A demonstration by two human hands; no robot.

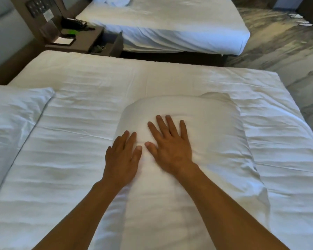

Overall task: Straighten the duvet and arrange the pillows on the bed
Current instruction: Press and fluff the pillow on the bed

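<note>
Both hands, left hand (124,152) and right hand (170,141), are laid flat with straight fingers, nearly touching, on the pillow (197,159), whose long axis runs from six toward twelve o'clock, the second pillow (13,120) lying at nine o'clock, nearer the left hand.

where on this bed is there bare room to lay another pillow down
Free: the wide duvet strip between the left pillow and the middle pillow, and the band beyond it toward the nightstand. Narrower room lies right of the middle pillow. Crowded: the middle, where left hand and right hand press flat.
</note>
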